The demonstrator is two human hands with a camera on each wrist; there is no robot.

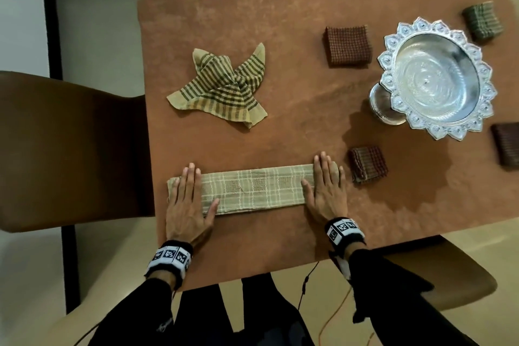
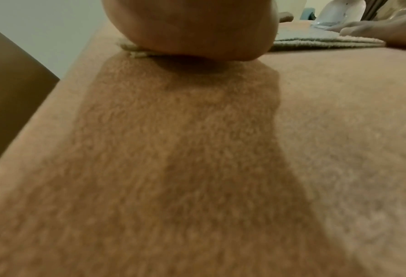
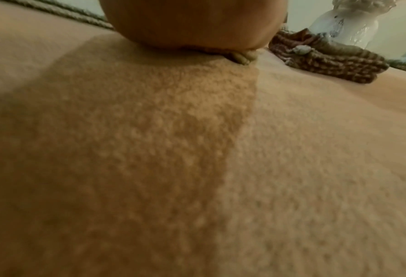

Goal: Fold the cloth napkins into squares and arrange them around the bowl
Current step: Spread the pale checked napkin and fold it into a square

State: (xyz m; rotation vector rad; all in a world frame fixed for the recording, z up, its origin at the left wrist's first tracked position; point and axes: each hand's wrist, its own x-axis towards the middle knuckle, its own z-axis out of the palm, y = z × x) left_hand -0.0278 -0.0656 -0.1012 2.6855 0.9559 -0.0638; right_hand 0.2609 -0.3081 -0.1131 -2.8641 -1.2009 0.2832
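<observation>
Both hands, left [image 1: 186, 199] and right [image 1: 325, 191], lay flat with straight fingers on the ends of the strip [image 1: 252, 191], near the worktop [image 1: 280, 247] front edge. Striped napkin [image 1: 222, 86] waited unfolded beyond. Four squares [image 1: 348, 45] already ringed the bowl [image 1: 435, 78]; open room remained between.
</observation>
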